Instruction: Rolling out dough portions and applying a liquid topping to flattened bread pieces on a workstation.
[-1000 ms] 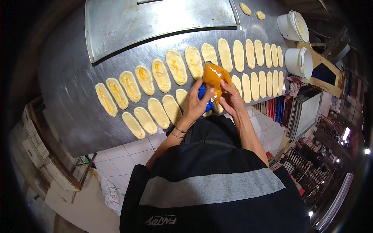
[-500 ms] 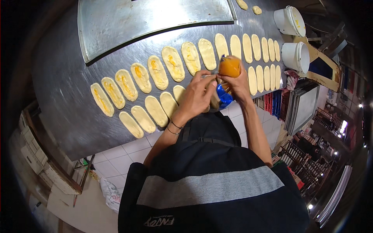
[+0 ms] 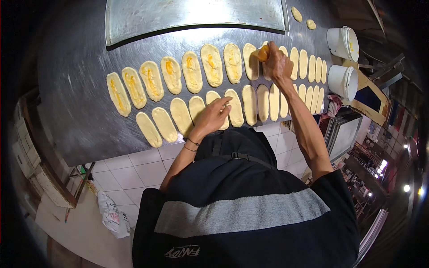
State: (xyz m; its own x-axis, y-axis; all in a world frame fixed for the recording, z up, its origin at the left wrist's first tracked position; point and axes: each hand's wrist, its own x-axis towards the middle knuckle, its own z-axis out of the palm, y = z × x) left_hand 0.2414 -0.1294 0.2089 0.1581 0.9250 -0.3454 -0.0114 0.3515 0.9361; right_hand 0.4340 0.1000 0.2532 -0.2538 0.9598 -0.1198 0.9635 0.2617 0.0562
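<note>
Over the far row of flattened dough ovals, my right hand (image 3: 280,67) is closed around a piping bag of orange filling (image 3: 264,53). Its tip hides against the dough and hand. Lower and to the left, my left hand (image 3: 213,117) hovers above the near row, fingers stretched out and apart, nothing visible in them. An oval dough piece (image 3: 234,109) lies beside its fingertips. Toward the left of the far row, several ovals carry orange streaks, such as this filled dough piece (image 3: 212,64). The near row, like this plain dough piece (image 3: 180,114), shows no filling.
The dough lies on a metal worktable (image 3: 85,98). A large metal tray (image 3: 196,15) sits at its far side. Two small dough lumps (image 3: 296,14) rest at the far right, near a white bucket (image 3: 343,43) and a second white bucket (image 3: 342,82).
My hands have parted. The right hand has carried the piping bag forward over the far row, while the left has let go and moved back over the near row. The view has shifted slightly.
</note>
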